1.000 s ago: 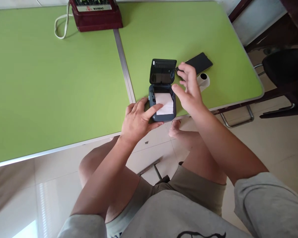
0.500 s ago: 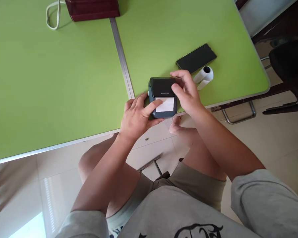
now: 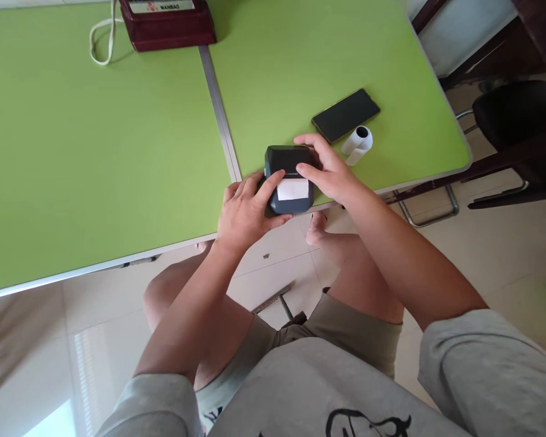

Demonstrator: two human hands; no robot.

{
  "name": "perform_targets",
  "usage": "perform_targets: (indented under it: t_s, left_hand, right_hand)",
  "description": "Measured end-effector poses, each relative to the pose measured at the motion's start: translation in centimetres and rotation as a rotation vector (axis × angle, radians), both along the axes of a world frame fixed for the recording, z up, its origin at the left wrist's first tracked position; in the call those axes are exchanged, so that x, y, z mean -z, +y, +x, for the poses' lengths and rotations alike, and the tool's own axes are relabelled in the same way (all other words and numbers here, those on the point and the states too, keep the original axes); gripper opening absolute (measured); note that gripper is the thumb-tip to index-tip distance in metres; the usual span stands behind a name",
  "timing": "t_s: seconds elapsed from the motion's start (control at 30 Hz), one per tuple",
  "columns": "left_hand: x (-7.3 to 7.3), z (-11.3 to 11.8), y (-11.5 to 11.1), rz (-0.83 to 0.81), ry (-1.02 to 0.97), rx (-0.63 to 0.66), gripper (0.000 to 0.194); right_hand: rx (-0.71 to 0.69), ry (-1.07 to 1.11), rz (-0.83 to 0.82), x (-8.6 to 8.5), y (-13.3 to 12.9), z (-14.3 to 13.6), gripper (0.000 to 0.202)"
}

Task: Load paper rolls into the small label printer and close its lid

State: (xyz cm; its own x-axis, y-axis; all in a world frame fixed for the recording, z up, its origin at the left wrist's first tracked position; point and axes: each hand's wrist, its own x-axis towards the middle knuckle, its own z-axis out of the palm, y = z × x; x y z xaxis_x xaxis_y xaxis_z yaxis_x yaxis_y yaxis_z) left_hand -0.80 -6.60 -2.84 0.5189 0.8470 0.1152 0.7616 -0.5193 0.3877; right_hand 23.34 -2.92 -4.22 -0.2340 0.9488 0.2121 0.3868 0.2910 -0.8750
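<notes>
A small black and dark-blue label printer (image 3: 287, 159) sits at the front edge of the green table, with white paper (image 3: 293, 189) showing on its front. My left hand (image 3: 243, 212) is closed around its left side, thumb on the black lid and another finger along the lower edge. My right hand (image 3: 327, 170) grips the right side, thumb on the lid and fingers behind. To the right of it, a partly unrolled white paper roll (image 3: 366, 143) stands on the table beside a black smartphone (image 3: 346, 115).
The green table (image 3: 118, 152) has a metal seam strip (image 3: 219, 109) across it. A dark red box-shaped thing (image 3: 173, 30) with a white cord (image 3: 101, 45) stands at the back. A black chair (image 3: 519, 112) is at the right.
My left thumb has moved from the white paper up onto the printer's lid. My right hand has closed in on the printer, its thumb now on the lid. The camera view has shifted slightly.
</notes>
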Motion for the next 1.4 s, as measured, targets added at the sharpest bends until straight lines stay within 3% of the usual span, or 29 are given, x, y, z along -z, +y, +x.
perform_targets:
  t_s: [0.13, 0.3, 0.37, 0.47, 0.57, 0.73, 0.9, 0.97, 1.1, 1.27, 1.33, 1.4]
  left_hand:
    - [0.4, 0.0, 0.1, 0.006, -0.030, -0.007, 0.091]
    - [1.2, -0.4, 0.2, -0.073, -0.226, -0.038, 0.121]
    - [0.9, -1.0, 0.4, -0.104, -0.420, -0.067, 0.119]
    - [-0.1, -2.2, 1.0, -0.204, -0.887, -0.109, 0.094]
    - [-0.8, -3.0, 1.8, -0.472, -1.178, -0.043, 0.084]
    - [-0.5, -2.8, 3.0, -0.461, -1.139, -0.162, 0.095]
    - [-0.4, -2.4, 3.9, -0.540, -1.141, -0.161, 0.088]
    - [-0.5, -2.4, 4.1, -0.531, -1.132, -0.177, 0.088]
    - [-0.8, -2.2, 4.1, -0.431, -1.056, -0.243, 0.083]
    - [-1.1, -2.1, 4.3, -0.432, -1.061, -0.210, 0.080]
    - [-0.7, -2.5, 4.7, -0.467, -1.188, -0.247, 0.069]
    - [-0.1, -2.9, 5.3, -0.621, -1.405, -0.299, 0.037]
  right_hand:
    - [0.031, 0.051, 0.002, 0.9, 0.2, 0.2, 0.059]
    - [0.153, 0.152, 0.070, 2.1, 0.2, 0.6, 0.062]
    - [0.191, 0.215, 0.059, 2.5, 0.2, 0.8, 0.062]
    - [0.200, 0.302, 0.036, 3.0, 0.3, 1.1, 0.059]
    - [0.204, 0.306, 0.049, 3.1, 0.3, 1.3, 0.053]
    - [0.233, 0.248, 0.107, 2.8, -0.4, 0.7, 0.042]
    - [0.280, 0.325, 0.075, 2.6, -1.1, 0.4, 0.033]
    - [0.284, 0.358, 0.037, 2.3, -1.2, 1.1, 0.042]
    - [0.185, 0.391, 0.032, 0.8, -1.2, 3.1, 0.080]
    - [0.100, 0.380, 0.090, 0.6, -0.1, 3.0, 0.072]
    - [0.126, 0.439, 0.028, 1.5, 0.4, 2.6, 0.072]
    - [0.182, 0.438, -0.040, 2.3, 0.6, 2.5, 0.060]
